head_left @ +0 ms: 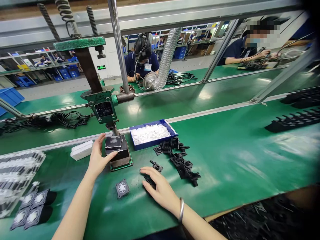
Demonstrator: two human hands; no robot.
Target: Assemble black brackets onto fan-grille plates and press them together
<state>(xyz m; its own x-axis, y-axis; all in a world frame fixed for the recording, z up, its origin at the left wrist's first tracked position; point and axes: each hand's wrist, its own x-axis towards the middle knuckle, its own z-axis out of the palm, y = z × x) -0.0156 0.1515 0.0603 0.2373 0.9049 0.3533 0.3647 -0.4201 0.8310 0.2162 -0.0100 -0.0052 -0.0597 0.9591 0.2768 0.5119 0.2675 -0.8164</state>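
Note:
My left hand (98, 159) is at the left side of a black block (113, 142) beneath the ram of a green hand press (102, 106). Its fingers and thumb are spread, the thumb near the block's front. My right hand (162, 191), with a bangle on the wrist, has thumb and fingers around a black plastic part (150, 181), mostly hidden by the hand. Just beyond lies another black plastic part (157, 166). Between my hands, a small square black piece with a white swirl-shaped wheel (122, 188) rests on the green mat.
A blue tray (140, 145) of small white pieces stands behind a pile of black parts (182, 163). White blocks (82, 150) lie left of the press. Wheel-fitted pieces (32, 210) and white stacked rows (17, 176) are at left. Two people (142, 60) work across the bench.

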